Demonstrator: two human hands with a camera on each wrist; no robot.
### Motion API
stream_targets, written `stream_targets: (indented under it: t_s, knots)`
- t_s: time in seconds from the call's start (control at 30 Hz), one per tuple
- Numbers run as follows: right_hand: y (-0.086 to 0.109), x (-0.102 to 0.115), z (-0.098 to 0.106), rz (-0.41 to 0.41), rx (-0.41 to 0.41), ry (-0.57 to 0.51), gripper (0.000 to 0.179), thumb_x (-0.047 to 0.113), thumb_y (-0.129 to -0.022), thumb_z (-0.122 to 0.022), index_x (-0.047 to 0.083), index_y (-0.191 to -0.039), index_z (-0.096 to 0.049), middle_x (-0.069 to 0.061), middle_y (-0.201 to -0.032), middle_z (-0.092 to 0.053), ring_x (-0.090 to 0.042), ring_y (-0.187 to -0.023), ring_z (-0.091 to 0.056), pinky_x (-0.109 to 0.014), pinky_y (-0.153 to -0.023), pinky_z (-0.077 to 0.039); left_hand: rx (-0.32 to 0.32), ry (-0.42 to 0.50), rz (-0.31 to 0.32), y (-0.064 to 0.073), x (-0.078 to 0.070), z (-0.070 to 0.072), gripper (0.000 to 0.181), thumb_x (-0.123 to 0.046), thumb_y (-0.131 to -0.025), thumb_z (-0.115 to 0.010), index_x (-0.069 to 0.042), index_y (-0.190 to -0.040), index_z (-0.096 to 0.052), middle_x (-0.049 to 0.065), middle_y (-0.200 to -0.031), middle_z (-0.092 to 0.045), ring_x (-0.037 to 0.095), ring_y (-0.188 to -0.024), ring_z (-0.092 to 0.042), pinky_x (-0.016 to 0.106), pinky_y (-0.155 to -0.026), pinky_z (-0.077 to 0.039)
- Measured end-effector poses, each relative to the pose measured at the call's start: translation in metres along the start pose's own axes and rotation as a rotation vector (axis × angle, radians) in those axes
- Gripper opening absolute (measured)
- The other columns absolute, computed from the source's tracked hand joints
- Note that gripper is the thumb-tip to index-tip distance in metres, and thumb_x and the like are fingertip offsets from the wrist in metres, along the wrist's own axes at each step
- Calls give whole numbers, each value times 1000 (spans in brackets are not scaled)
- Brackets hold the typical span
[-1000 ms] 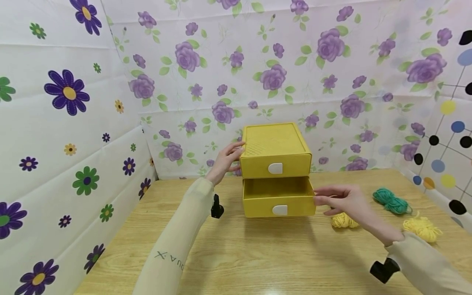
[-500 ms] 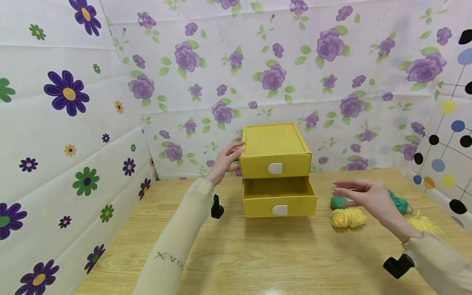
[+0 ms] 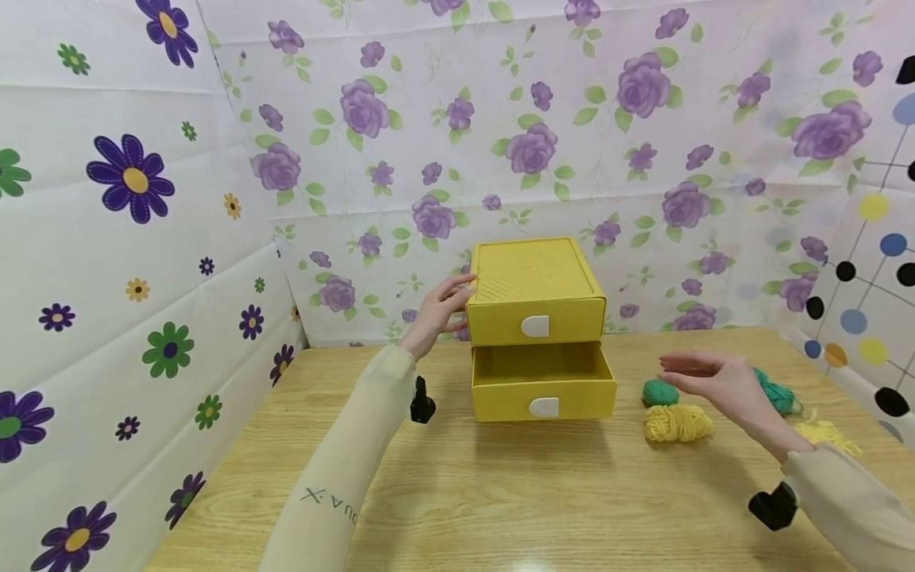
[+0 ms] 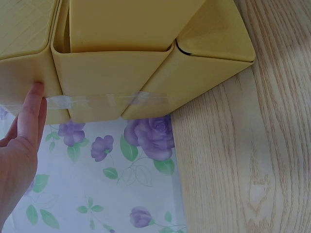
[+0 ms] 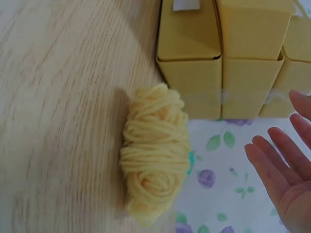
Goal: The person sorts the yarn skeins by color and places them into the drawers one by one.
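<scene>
A yellow drawer unit [image 3: 536,270] stands on the table, its middle drawer [image 3: 543,397] pulled out and hollow inside, with a white tab on the front. The bottom tier [image 5: 189,39] shows in the right wrist view. My left hand [image 3: 438,316] touches the unit's left side near the top, fingertips [image 4: 36,90] extended against the wall. My right hand [image 3: 715,389] hovers right of the drawer, fingers loosely bent and holding nothing. Close to it lie a yellow yarn skein [image 3: 679,423] and a small green yarn ball [image 3: 659,392].
Another green yarn skein [image 3: 779,395] and a yellow yarn bundle [image 3: 825,433], partly behind the right arm, lie farther right on the wooden table [image 3: 500,500]. Floral cloth [image 3: 400,143] hangs behind, and a dotted cloth [image 3: 872,278] borders the right.
My right hand has left the open drawer's right edge and moved right, uncovering the yellow skein and green ball. The left hand and the drawer unit stay put.
</scene>
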State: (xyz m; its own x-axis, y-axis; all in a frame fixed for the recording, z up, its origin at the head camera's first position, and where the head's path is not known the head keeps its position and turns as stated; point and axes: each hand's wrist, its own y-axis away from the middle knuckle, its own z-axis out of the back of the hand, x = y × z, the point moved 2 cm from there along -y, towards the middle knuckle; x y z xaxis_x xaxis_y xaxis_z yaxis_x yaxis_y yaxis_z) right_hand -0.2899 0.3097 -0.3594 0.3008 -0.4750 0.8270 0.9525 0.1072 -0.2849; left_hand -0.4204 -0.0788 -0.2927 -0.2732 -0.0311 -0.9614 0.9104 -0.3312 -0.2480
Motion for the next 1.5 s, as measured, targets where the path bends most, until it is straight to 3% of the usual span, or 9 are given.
stream_targets:
  t_s: [0.2, 0.43, 0.7, 1.23, 1.5]
  knots:
    - [-8, -19, 3, -35, 10, 61, 51, 33, -83, -66, 4, -122, -57, -11, -111, -60, -7, -91, -58, -29, -73, -49, 1, 1, -2, 0, -1, 0, 41, -29, -93, -52, -16, -132, -49, 12, -111, -48, 24, -93, -51, 41, -77, -48]
    - [-16, -37, 5, -18, 10, 124, 52, 34, -83, -66, 2, -122, -56, -16, -112, -59, -10, -89, -59, -35, -73, -49, 2, 4, -2, 1, -1, 0, 40, -28, -94, -52, -16, -132, -48, 12, -111, -48, 24, -92, -50, 40, -78, -47]
    - [-22, -55, 4, -43, 52, 152, 54, 33, -84, -65, -1, -124, -54, -21, -117, -54, -36, -99, -54, -49, -78, -45, -3, 5, 4, 2, -1, 0, 40, -28, -93, -52, -16, -132, -49, 12, -110, -48, 23, -90, -50, 38, -75, -49]
    - [-30, -71, 1, -104, 128, 128, 60, 31, -82, -67, -6, -126, -50, -27, -121, -49, -37, -100, -53, -39, -72, -50, -11, -3, 9, 0, 0, 0, 39, -29, -93, -53, -18, -130, -50, 11, -111, -48, 22, -90, -50, 37, -74, -49]
    - [-32, -72, -1, -103, 137, 182, 60, 33, -82, -68, -6, -124, -51, -28, -119, -49, -35, -97, -55, -40, -71, -50, -10, 4, 2, 0, 0, 1, 40, -30, -93, -54, -18, -130, -50, 11, -111, -48, 23, -89, -50, 40, -76, -48]
